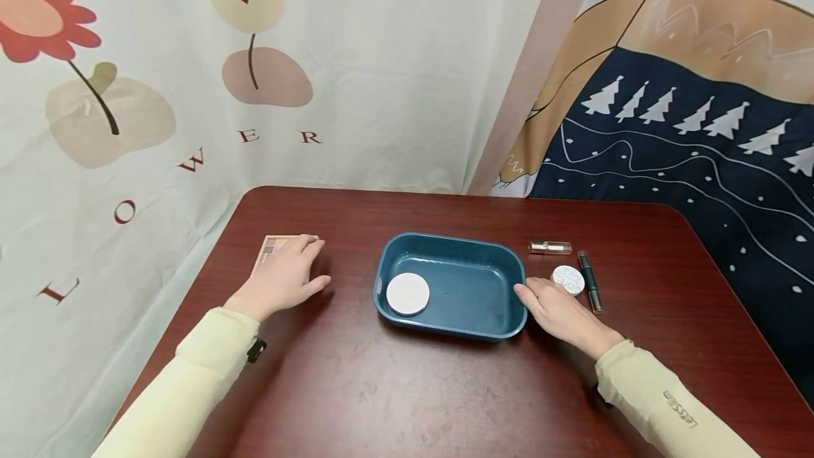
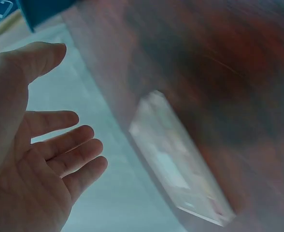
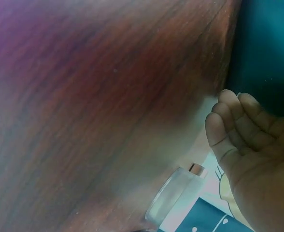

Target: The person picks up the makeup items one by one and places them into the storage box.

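My left hand [image 1: 286, 281] hovers over an eyeshadow palette [image 1: 270, 246] at the table's left, its fingers loosely spread. In the left wrist view, the blurred palette [image 2: 180, 164] lies apart from the fingers, and nothing is held. A teal plastic basin [image 1: 458, 331] stands mid-table with a white round case [image 1: 408, 294] in its left end. At the basin's right end, my right hand [image 1: 562, 313] has its thumb by the rim. Its fingers [image 3: 229, 125] bend gently beside the basin's wall [image 3: 267, 53]; whether they touch it is unclear.
Right of the basin lie a clear-capped lipstick tube [image 1: 550, 247], a white round compact with a star pattern [image 1: 568, 279] and a dark slim stick [image 1: 590, 281]. The compact sits close beside my right hand. Printed curtains [image 1: 381, 76] hang behind the reddish-brown table [image 1: 381, 401].
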Motion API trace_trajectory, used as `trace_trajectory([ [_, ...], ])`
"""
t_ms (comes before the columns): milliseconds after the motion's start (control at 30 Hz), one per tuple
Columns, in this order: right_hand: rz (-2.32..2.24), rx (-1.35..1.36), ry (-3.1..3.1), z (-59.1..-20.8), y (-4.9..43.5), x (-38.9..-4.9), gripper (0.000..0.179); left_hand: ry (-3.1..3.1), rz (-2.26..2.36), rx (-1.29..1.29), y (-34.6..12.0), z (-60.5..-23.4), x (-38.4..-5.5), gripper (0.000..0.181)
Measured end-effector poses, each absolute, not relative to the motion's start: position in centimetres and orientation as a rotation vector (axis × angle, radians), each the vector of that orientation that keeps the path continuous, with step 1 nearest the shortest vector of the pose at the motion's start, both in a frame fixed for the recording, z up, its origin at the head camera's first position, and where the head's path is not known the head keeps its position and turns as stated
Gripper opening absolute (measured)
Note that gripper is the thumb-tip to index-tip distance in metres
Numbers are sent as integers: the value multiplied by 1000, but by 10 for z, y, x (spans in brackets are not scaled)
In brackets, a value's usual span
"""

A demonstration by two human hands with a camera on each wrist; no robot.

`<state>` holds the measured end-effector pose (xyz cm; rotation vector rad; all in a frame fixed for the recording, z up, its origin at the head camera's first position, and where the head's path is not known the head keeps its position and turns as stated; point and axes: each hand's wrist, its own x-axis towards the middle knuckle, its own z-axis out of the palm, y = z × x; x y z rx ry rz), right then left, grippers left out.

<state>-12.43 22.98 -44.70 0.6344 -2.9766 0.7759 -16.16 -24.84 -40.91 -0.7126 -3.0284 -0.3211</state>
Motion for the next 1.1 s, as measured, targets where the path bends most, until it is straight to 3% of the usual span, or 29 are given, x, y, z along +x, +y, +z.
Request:
trace_trajectory([
  [500,811,601,-3002,-441,229,-122,25,-3097,-295,-640,-281,-424,-172,68],
  [1100,961,589,-2975,-437,228,-119,32,-3251,-372,-560,-298,-429,-190,90],
])
